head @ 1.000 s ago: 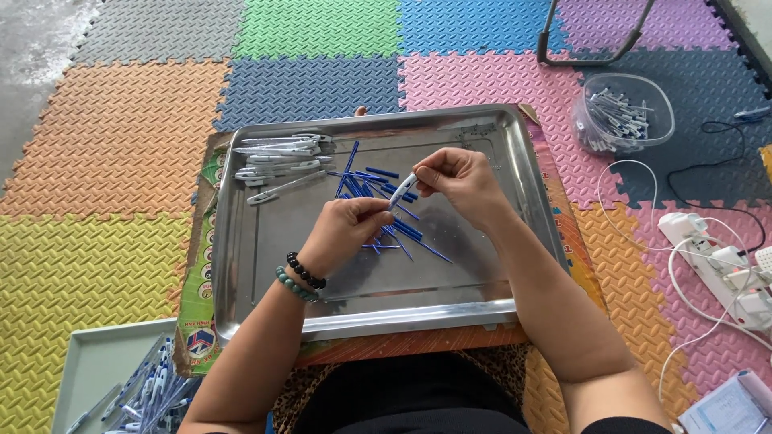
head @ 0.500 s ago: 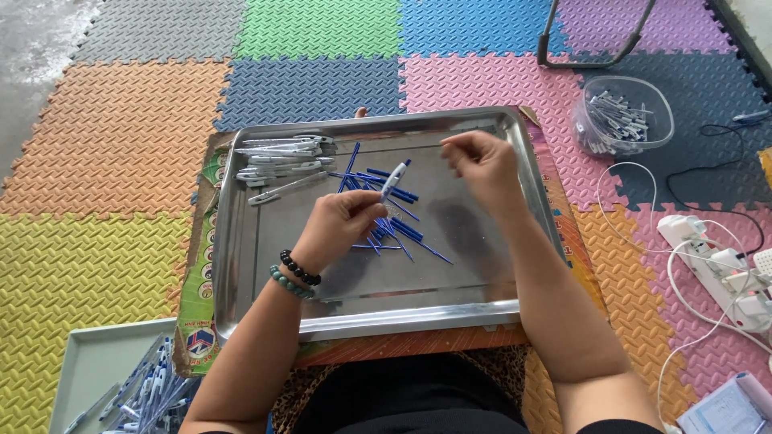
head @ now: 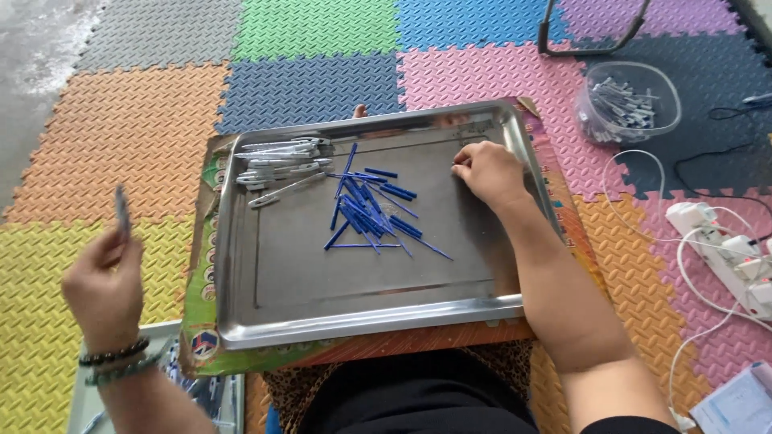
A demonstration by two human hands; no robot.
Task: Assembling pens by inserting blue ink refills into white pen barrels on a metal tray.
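- One small grey pen-like piece (head: 122, 210) is pinched upright in the left hand (head: 104, 283), out past the left edge of the shiny steel tray (head: 362, 313).
- Loose blue plastic sticks (head: 366, 207) lie mid-tray, seemingly unused; a row of grey finished pieces (head: 277, 165) looks done.
- Right hand (head: 488, 170) rests curled, apparently empty, on the tray.

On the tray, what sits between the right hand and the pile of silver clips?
In the head view, a loose heap of blue sticks lies between the right hand and the silver clips on the steel tray.
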